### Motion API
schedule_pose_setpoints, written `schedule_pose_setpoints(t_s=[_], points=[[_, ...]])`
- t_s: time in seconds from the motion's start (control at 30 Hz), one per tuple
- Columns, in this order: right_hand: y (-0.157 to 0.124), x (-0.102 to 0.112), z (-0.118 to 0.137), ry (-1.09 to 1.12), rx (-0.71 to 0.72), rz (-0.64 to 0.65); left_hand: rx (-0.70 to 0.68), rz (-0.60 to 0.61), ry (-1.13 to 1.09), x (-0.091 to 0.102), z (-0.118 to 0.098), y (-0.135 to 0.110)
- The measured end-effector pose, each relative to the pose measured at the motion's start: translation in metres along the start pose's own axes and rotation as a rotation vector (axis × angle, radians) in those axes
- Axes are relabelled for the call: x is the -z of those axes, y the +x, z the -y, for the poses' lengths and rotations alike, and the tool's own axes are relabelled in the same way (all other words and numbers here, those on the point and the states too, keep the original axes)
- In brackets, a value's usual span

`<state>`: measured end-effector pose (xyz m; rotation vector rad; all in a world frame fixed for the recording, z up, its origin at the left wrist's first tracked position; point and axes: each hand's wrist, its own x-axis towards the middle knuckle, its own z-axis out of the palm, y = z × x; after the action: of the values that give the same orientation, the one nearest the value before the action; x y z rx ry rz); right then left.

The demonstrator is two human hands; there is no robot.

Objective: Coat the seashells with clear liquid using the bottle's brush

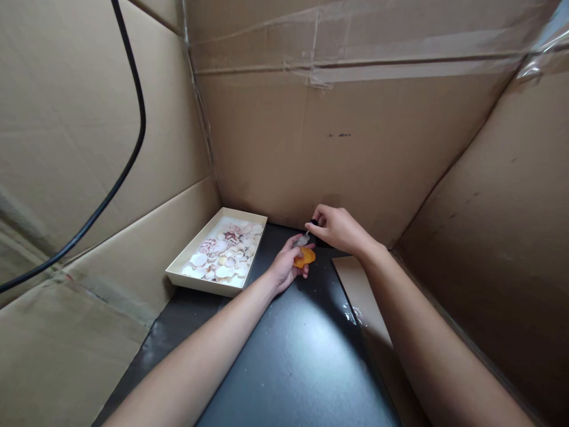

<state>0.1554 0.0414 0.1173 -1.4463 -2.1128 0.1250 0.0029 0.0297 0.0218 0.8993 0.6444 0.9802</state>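
Centrally, head view: left hand (284, 268) — gripping a small clear bottle (301, 240) and an orange piece (304, 257) together, the piece lying against the thumb. Right hand (341, 227) — pinching a black cap (313, 223) between thumb and fingers, just above and right of the bottle. Bottle: slanting along its long axis, up and rightward, its upper end pointing toward the cap; whether the two are touching, cannot tell. Orange piece: sitting just below the bottle, nearer the left hand, its rounded edge pointing right, its longer axis running roughly crosswise. Tray (202, 287): standing left of both hands, holding pale shells (224, 255). Dark table (284, 356): supporting all of it.
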Motion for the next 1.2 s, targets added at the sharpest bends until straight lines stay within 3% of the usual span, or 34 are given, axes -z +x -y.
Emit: schedule_pose_setpoints(t_s=[0.17, 0.5, 0.77, 1.1, 1.2], points=[[0.001, -0.008, -0.002, 0.024, 0.008, 0.026, 0.007, 0.003, 0.005, -0.001, 0.000, 0.000], [-0.002, 0.026, -0.012, 0.053, -0.094, -0.109, 0.067, -0.003, -0.065, -0.003, -0.005, 0.009], [-0.003, 0.028, -0.017, 0.071, -0.095, -0.130, 0.064, -0.060, -0.169, -0.001, -0.008, 0.028], [-0.004, 0.030, -0.016, 0.083, -0.092, -0.138, 0.094, -0.064, -0.239, 0.000, -0.010, 0.026], [-0.004, 0.031, -0.016, 0.086, -0.090, -0.135, 0.086, -0.118, -0.234, 0.000, -0.007, 0.021]])
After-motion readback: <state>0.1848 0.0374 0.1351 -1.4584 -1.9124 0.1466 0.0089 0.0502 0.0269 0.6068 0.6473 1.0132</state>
